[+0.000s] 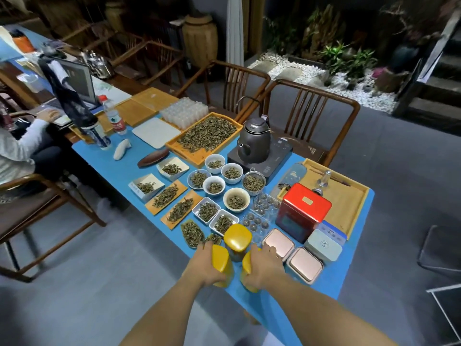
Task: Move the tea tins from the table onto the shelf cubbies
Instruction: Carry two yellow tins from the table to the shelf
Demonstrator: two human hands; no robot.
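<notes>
Three yellow tea tins stand at the near end of the blue table [104,161]. My left hand [203,264] is wrapped around the left yellow tin [220,260]. My right hand [265,267] grips the right yellow tin [246,267]. The third yellow tin [237,237] stands free just behind, between my hands. To the right sit two pink-lidded square tins [279,243] [305,264], a pale blue tin [323,245] and a tall red tin [303,208]. No shelf cubbies are in view.
Bowls and trays of loose tea leaves [208,134] fill the table's middle. A dark kettle [254,141] sits on a hob. A wooden tray [349,196] lies at the right. A seated person [22,143] works at the left; wooden chairs [311,113] line the far side.
</notes>
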